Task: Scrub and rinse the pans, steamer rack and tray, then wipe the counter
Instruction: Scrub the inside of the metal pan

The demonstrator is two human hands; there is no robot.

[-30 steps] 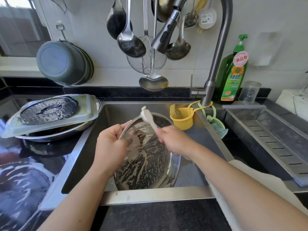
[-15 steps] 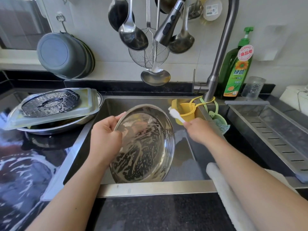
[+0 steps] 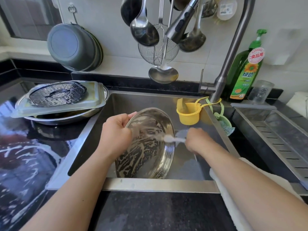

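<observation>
**Soapy pan held over the sink**

The left hand (image 3: 116, 132) grips the tilted pan's (image 3: 146, 147) left rim, fingers curled round it. The right hand (image 3: 196, 140), blurred, holds a white brush (image 3: 173, 139) touching the pan's right rim. Rack (image 3: 57, 94) and tray (image 3: 93, 97) sit far left of the fingers, on the counter (image 3: 25, 155).

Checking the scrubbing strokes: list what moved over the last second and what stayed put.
The right hand swung the white brush from the soapy pan's top rim out toward the yellow cup, then back onto the pan's right side. The left hand kept gripping the pan's left rim, tilted in the sink. The steamer rack, tray and pan stack stayed on the counter.
</observation>
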